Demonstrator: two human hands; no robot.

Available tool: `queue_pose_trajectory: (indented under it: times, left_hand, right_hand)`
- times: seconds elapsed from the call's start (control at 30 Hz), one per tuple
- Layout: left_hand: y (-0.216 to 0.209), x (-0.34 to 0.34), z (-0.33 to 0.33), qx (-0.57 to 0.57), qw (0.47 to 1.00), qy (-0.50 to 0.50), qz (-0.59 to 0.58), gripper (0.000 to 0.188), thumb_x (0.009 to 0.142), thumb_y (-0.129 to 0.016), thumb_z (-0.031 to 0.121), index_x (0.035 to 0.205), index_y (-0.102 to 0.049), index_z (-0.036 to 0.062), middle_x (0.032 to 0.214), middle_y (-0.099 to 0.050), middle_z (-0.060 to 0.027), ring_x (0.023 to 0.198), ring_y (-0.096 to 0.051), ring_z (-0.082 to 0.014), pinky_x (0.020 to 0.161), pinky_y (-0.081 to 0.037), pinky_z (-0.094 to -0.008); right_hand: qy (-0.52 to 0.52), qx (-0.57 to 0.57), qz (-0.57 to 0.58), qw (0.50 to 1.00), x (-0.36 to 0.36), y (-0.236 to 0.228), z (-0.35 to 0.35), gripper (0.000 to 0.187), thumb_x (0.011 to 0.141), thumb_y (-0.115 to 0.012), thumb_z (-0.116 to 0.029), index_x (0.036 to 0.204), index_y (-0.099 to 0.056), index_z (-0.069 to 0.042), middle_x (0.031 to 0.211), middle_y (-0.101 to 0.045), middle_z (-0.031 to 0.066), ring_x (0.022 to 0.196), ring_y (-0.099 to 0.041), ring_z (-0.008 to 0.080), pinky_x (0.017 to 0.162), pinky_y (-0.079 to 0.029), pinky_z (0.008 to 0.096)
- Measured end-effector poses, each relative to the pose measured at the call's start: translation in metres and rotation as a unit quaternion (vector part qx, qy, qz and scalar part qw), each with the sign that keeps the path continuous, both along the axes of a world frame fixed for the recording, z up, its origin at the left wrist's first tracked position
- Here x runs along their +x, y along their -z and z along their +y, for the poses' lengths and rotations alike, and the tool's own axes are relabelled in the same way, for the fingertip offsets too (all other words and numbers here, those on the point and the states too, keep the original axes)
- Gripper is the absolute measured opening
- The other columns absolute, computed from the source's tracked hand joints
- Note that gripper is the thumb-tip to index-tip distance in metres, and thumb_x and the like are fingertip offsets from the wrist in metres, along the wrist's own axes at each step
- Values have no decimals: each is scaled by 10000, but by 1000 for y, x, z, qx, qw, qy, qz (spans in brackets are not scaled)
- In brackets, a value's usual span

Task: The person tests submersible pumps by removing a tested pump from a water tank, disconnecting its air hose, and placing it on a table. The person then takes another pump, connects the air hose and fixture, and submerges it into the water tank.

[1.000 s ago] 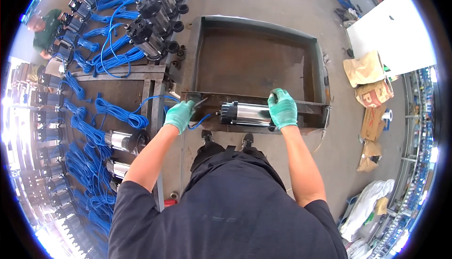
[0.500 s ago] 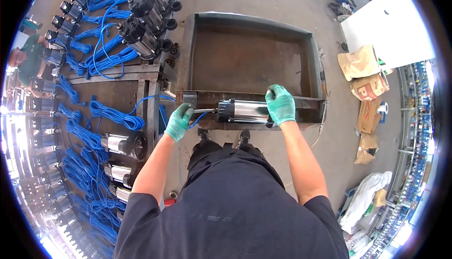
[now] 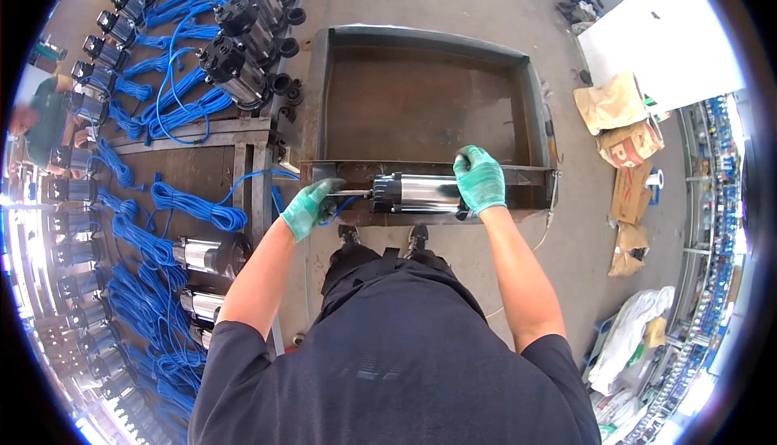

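**One pump across tray's near rim**

Right hand [image 3: 480,178] wraps the steel pump [image 3: 421,193], fingers closed on its body. Left hand [image 3: 309,206] pinches the blue cable [image 3: 343,205] at the pump's left end. One metal tray [image 3: 530,105] beyond. Many more pumps [image 3: 235,65] racked left; four cardboard pieces [image 3: 615,105] lie right.

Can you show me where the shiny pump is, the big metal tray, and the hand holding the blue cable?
Pump [image 3: 425,192], head view, on its shiny steel body.
Tray [image 3: 421,39], head view, on its far rim.
Left hand [image 3: 310,209], head view, on the back of the green glove.
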State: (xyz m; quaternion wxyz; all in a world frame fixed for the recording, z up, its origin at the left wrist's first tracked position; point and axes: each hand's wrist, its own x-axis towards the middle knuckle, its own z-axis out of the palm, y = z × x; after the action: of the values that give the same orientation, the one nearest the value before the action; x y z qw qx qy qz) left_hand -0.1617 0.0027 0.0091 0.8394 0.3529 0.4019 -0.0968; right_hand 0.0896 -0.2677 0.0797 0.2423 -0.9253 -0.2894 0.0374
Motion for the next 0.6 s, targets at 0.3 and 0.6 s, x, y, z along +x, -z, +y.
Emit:
queue_pose_trajectory:
  times: [0.3,0.6]
  left_hand:
    - [21,0,1,532,790,305,5,511,962,-695,182,1425,-527,46,1061,-710,-67,886,-660,-147,746,-536,-283]
    - [33,-12,-1,417,890,119,-142,471,945,-698,133,1397,-573,92,1077,-710,-66,907,-651,-143,790,-539,-301]
  right_hand:
    - [5,-11,10,1000,-3,-6,2,202,941,-603,-225,1021,-700,-66,1033,-712,173,937,-677,387,844,-540,465]
    - [5,-20,26,999,-4,-6,4,210,951,-597,-229,1033,-695,-62,1060,-710,168,957,-681,375,866,-541,457]
